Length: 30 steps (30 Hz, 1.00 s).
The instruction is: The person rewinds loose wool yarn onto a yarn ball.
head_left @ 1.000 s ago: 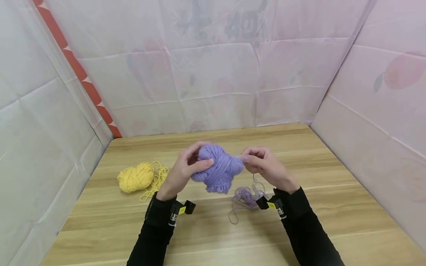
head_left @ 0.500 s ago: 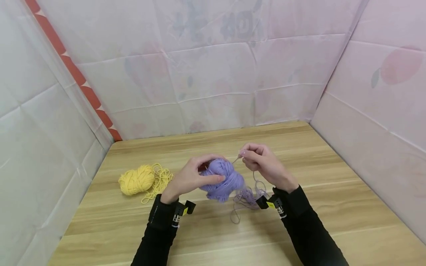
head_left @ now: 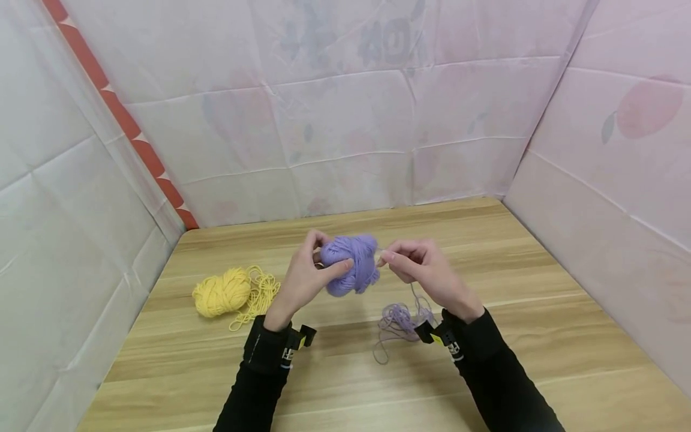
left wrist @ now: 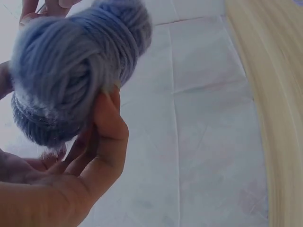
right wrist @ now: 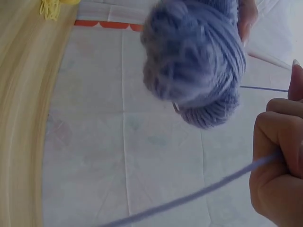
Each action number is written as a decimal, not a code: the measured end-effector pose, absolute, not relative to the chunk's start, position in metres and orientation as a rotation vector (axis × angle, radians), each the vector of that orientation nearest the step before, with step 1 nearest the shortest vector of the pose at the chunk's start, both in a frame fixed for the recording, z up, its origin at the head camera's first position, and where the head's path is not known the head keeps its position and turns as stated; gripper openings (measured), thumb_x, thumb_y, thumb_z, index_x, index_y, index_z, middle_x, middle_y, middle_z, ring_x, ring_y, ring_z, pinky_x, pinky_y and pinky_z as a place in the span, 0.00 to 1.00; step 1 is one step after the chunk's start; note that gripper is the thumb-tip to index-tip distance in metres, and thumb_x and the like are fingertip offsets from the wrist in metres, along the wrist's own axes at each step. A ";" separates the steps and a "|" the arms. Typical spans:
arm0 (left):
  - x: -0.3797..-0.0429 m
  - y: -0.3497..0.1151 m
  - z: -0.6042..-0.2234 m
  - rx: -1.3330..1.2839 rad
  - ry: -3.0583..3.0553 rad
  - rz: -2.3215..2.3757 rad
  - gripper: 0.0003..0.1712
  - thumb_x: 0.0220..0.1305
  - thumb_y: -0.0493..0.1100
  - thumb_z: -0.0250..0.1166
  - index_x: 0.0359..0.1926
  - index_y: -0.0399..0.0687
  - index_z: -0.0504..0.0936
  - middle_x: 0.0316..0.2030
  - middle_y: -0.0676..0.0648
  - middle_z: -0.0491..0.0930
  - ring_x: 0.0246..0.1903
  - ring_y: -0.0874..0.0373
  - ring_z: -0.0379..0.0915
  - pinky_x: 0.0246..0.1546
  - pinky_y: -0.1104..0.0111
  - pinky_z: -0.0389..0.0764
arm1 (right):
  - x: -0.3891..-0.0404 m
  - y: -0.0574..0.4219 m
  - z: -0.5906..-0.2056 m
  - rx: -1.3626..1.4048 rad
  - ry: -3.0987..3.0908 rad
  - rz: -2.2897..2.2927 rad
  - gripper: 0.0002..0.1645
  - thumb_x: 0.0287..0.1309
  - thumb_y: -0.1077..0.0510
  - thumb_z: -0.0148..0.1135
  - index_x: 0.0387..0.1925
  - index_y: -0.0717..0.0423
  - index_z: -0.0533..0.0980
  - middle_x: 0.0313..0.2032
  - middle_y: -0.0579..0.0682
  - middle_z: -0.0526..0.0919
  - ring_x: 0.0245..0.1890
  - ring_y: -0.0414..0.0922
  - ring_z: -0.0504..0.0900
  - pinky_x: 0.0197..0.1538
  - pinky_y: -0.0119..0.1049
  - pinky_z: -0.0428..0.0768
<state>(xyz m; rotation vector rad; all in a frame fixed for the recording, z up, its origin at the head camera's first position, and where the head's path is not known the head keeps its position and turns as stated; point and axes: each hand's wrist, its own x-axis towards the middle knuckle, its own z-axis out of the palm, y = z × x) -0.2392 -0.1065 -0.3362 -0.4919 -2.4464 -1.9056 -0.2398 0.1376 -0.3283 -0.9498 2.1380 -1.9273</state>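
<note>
A ball of purple yarn (head_left: 353, 264) is held up above the table by my left hand (head_left: 305, 279), thumb on the near side and fingers behind it. To its right, my right hand (head_left: 426, 270) pinches a purple strand between thumb and fingers. In the right wrist view a taut strand (right wrist: 265, 88) links the ball (right wrist: 194, 56) to my right hand (right wrist: 279, 156), and the loose strand (right wrist: 199, 194) trails out below the curled fingers. A tangled heap of purple yarn (head_left: 398, 321) lies on the table under my right wrist. The left wrist view shows the ball (left wrist: 66, 66) resting against my left fingers.
A ball of yellow yarn (head_left: 221, 293) with a loose yellow strand pile (head_left: 261, 294) lies to the left on the wooden table (head_left: 345, 384). Pale sheets hang as walls at the back (head_left: 335, 120), left and right. Both wrists carry small black cameras.
The purple ball has turned in my left hand, dipping lower and then rising again. My right hand first moved off with the strand, then came back close to the ball.
</note>
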 end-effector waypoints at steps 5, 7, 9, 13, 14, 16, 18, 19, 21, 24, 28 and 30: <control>-0.239 -0.106 -0.336 -0.376 -2.399 -1.904 0.27 0.56 0.44 0.70 0.43 0.45 0.59 0.48 0.41 0.72 0.46 0.49 0.79 0.39 0.63 0.84 | -0.237 0.133 -0.328 -1.015 2.169 -1.866 0.13 0.70 0.59 0.51 0.40 0.63 0.80 0.15 0.46 0.55 0.15 0.43 0.53 0.20 0.37 0.54; -0.239 -0.106 -0.336 -0.340 -2.360 -1.933 0.28 0.56 0.43 0.70 0.46 0.45 0.58 0.48 0.40 0.72 0.45 0.49 0.78 0.40 0.63 0.83 | -0.238 0.131 -0.331 -1.054 2.165 -1.844 0.12 0.70 0.61 0.51 0.40 0.61 0.81 0.14 0.46 0.54 0.15 0.42 0.52 0.19 0.37 0.54; -0.240 -0.106 -0.336 -0.324 -2.307 -1.984 0.29 0.57 0.41 0.69 0.51 0.44 0.59 0.50 0.39 0.72 0.45 0.49 0.77 0.41 0.64 0.82 | -0.238 0.130 -0.333 -1.081 2.162 -1.823 0.12 0.69 0.61 0.51 0.40 0.60 0.81 0.14 0.47 0.55 0.14 0.42 0.52 0.18 0.36 0.53; -0.239 -0.106 -0.334 -0.358 -2.185 -2.116 0.34 0.60 0.38 0.66 0.63 0.44 0.59 0.54 0.37 0.70 0.48 0.48 0.76 0.44 0.61 0.83 | -0.241 0.128 -0.336 -1.122 2.150 -1.787 0.12 0.69 0.62 0.51 0.41 0.61 0.81 0.15 0.47 0.55 0.15 0.42 0.53 0.18 0.36 0.54; -0.239 -0.107 -0.333 -0.376 -2.154 -2.147 0.34 0.61 0.37 0.64 0.65 0.44 0.60 0.54 0.37 0.70 0.48 0.49 0.76 0.45 0.61 0.84 | -0.241 0.127 -0.336 -1.109 2.156 -1.776 0.12 0.69 0.61 0.52 0.42 0.60 0.82 0.15 0.47 0.56 0.15 0.41 0.53 0.19 0.36 0.54; -0.237 -0.108 -0.332 -0.406 -2.098 -2.200 0.31 0.63 0.38 0.62 0.65 0.45 0.62 0.55 0.37 0.70 0.49 0.51 0.75 0.46 0.61 0.84 | -0.242 0.127 -0.336 -1.097 2.161 -1.755 0.13 0.70 0.60 0.51 0.42 0.59 0.82 0.15 0.47 0.56 0.15 0.41 0.54 0.20 0.36 0.55; -0.236 -0.110 -0.331 -0.438 -2.052 -2.242 0.29 0.64 0.38 0.60 0.65 0.45 0.65 0.54 0.38 0.71 0.49 0.53 0.76 0.47 0.62 0.84 | -0.242 0.127 -0.337 -1.078 2.165 -1.740 0.13 0.70 0.59 0.51 0.43 0.58 0.82 0.16 0.47 0.57 0.16 0.41 0.55 0.20 0.36 0.56; -0.236 -0.111 -0.330 -0.457 -2.028 -2.265 0.28 0.64 0.38 0.59 0.65 0.45 0.66 0.54 0.39 0.72 0.49 0.54 0.76 0.47 0.63 0.83 | -0.243 0.127 -0.338 -1.073 2.160 -1.737 0.13 0.70 0.58 0.51 0.44 0.58 0.82 0.16 0.47 0.57 0.16 0.42 0.55 0.20 0.36 0.57; -0.235 -0.112 -0.329 -0.510 -1.976 -2.316 0.27 0.64 0.38 0.58 0.65 0.44 0.66 0.52 0.40 0.74 0.48 0.56 0.77 0.47 0.65 0.83 | -0.245 0.126 -0.339 -1.067 2.144 -1.730 0.14 0.70 0.58 0.51 0.44 0.58 0.82 0.16 0.47 0.57 0.16 0.42 0.55 0.21 0.36 0.57; -0.235 -0.113 -0.328 -0.612 -1.889 -2.406 0.28 0.64 0.37 0.56 0.65 0.41 0.65 0.51 0.44 0.74 0.48 0.58 0.76 0.46 0.68 0.83 | -0.249 0.126 -0.344 -1.060 2.107 -1.723 0.14 0.71 0.58 0.50 0.44 0.58 0.82 0.16 0.46 0.57 0.16 0.43 0.56 0.21 0.35 0.58; -0.234 -0.114 -0.328 -0.757 -1.787 -2.507 0.28 0.62 0.34 0.54 0.64 0.38 0.65 0.49 0.48 0.74 0.47 0.58 0.74 0.46 0.71 0.81 | -0.257 0.127 -0.351 -1.049 1.996 -1.742 0.14 0.71 0.59 0.49 0.41 0.59 0.81 0.16 0.46 0.56 0.17 0.43 0.54 0.21 0.35 0.56; -0.234 -0.115 -0.329 -0.826 -1.761 -2.543 0.29 0.60 0.33 0.54 0.64 0.38 0.65 0.48 0.48 0.74 0.47 0.58 0.73 0.47 0.71 0.80 | -0.260 0.129 -0.354 -1.017 1.920 -1.777 0.14 0.71 0.60 0.48 0.38 0.59 0.80 0.16 0.45 0.56 0.17 0.43 0.53 0.21 0.35 0.55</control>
